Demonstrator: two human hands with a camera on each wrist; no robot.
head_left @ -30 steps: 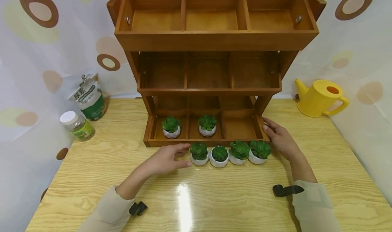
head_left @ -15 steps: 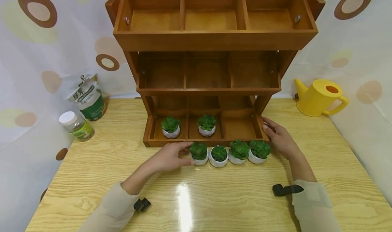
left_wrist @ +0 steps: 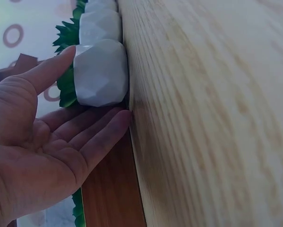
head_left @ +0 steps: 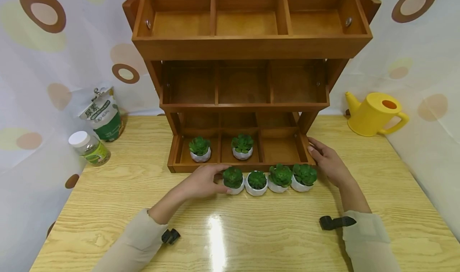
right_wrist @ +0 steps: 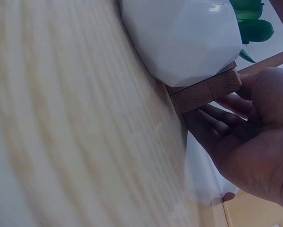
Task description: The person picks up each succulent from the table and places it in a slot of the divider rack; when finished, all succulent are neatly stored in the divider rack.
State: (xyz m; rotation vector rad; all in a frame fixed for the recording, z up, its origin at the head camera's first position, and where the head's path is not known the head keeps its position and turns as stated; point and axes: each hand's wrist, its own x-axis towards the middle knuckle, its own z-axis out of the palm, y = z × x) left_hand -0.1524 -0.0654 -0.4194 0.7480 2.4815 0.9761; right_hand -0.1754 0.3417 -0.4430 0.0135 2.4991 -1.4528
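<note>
A row of small succulents in white faceted pots stands on the table in front of a three-tier wooden shelf (head_left: 248, 48). My left hand (head_left: 215, 179) has reached the leftmost pot (head_left: 233, 181). In the left wrist view the thumb (left_wrist: 51, 71) touches one side of that pot (left_wrist: 101, 73) and the straight fingers (left_wrist: 103, 132) lie along the other. My right hand (head_left: 323, 158) rests on the right front corner of the shelf's bottom tray (head_left: 308, 152), next to the rightmost pot (head_left: 304, 178). Its relaxed fingers (right_wrist: 226, 123) touch the wood corner (right_wrist: 207, 90). Two more succulents (head_left: 199, 149) (head_left: 242, 146) sit in the tray.
A yellow watering can (head_left: 375, 114) stands at the right by the curtain. At the left are a green and white bag (head_left: 104, 114) and a white-lidded jar (head_left: 90, 148). The tray's right compartment (head_left: 282, 150) and both upper tiers hold nothing.
My left hand has slid right along the table to the leftmost pot, thumb and fingers now on either side of it. The right hand and the pots have not moved.
</note>
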